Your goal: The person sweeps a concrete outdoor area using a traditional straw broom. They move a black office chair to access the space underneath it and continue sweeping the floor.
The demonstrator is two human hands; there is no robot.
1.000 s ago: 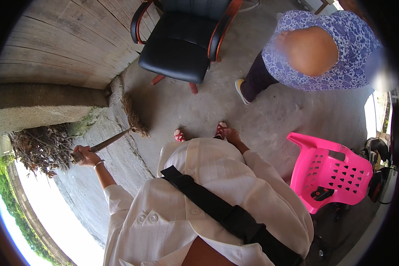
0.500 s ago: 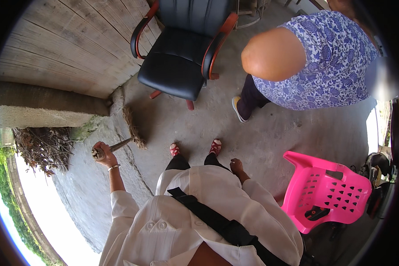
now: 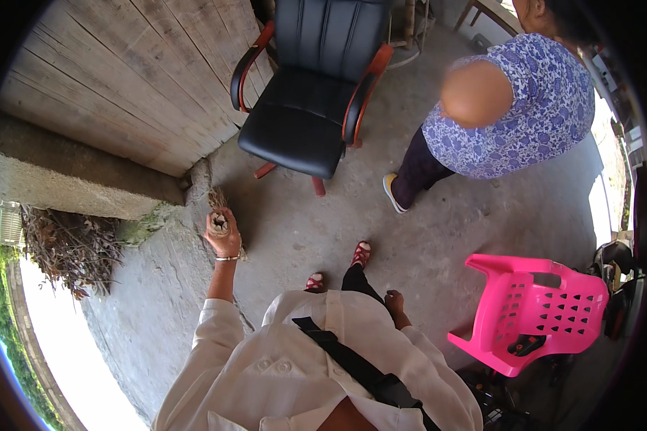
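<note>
My left hand [image 3: 224, 241], with a bracelet at the wrist, is closed round the handle of a broom [image 3: 220, 222]. I look down on the handle's hollow, ragged top end. Behind the hand a bit of the broom's straw head [image 3: 217, 197] shows near the floor; the hand hides most of the rest. My right hand [image 3: 395, 302] hangs low beside my body, fingers curled, with nothing visible in it. Below it is the concrete floor [image 3: 323, 226].
A black office chair [image 3: 298, 108] stands ahead by a plank wall [image 3: 122, 79]. At right is a pink plastic chair [image 3: 553, 316]. A person in a blue-patterned top [image 3: 525, 115] is ahead right. Dry twigs [image 3: 72, 248] are heaped at left, beside a concrete ledge [image 3: 72, 172].
My left hand has swung to the right and forward with the broom, whose handle now points up towards me. My feet have shifted in a step. The other person has moved slightly away.
</note>
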